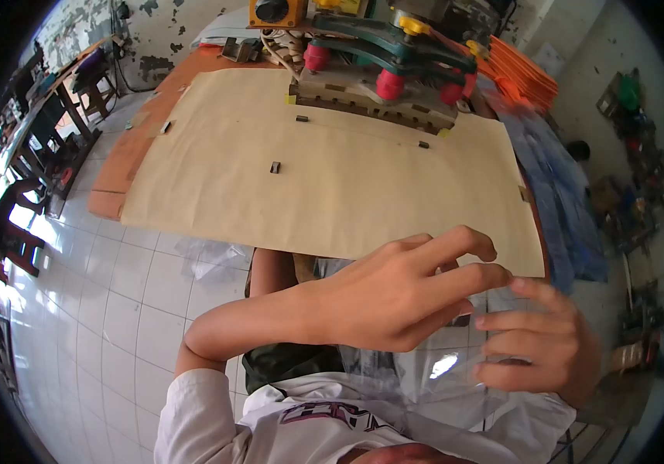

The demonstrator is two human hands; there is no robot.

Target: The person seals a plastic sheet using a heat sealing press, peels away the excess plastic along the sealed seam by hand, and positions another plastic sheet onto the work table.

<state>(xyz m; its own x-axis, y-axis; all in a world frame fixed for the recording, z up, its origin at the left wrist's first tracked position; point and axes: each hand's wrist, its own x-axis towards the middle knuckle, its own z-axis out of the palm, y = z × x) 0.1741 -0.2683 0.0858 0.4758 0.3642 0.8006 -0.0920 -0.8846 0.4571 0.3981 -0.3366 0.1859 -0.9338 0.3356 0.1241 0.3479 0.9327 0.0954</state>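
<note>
My left hand (402, 290) reaches across from the left, its index finger bent and raised and its thumb tucked below. A small dark piece (463, 313), too small to make out, shows by the left thumb. My right hand (537, 340) comes from the right with its fingers curved and apart; its uppermost fingertip meets a left fingertip. The right thumb is hidden. Below both hands, clear plastic (436, 367) lies over my lap. Beyond them is a tan paper sheet (332, 193), bearing several small black pieces (275, 167).
A press-like fixture (394, 50) with green arms and pink-red knobs stands at the table's back. Orange stacked sheets (524, 73) and blue plastic (552, 185) lie to the right. The orange tabletop (119, 174) shows on the left. A tiled floor (115, 309) surrounds it.
</note>
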